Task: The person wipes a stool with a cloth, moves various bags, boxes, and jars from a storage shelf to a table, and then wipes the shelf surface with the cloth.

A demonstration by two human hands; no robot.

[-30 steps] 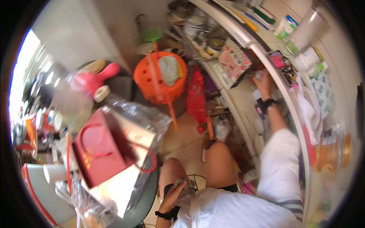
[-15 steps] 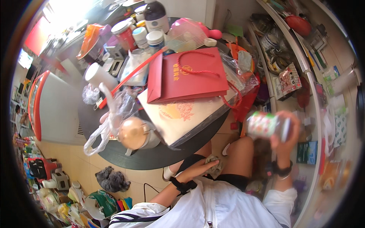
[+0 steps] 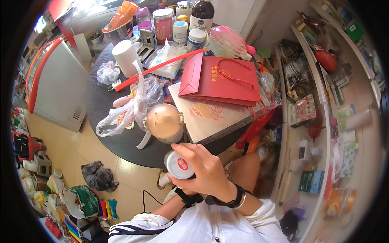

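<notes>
My right hand [image 3: 204,168] is closed around a jar [image 3: 179,165], whose white lid with a red round mark faces up. The jar is over my lap, just off the table's near edge. Beneath it, my left hand [image 3: 184,190] is mostly hidden behind the right hand, so its fingers and anything in them do not show. Close by on the table stands a round container with a gold-coloured lid [image 3: 163,122]. A red paper bag [image 3: 223,79] with rope handles lies on a flat pale package [image 3: 202,111] behind it.
The round dark table [image 3: 133,152] also bears a clear plastic bag [image 3: 117,121], a white roll [image 3: 126,58], a red stick [image 3: 158,69] and several bottles. Crowded shelves [image 3: 320,109] stand at my right. A grey dog [image 3: 99,176] is on the floor at left.
My right hand has brought the jar from the right to in front of me and turned its lid upward. My left hand and the crumpled cloth it held are now largely hidden.
</notes>
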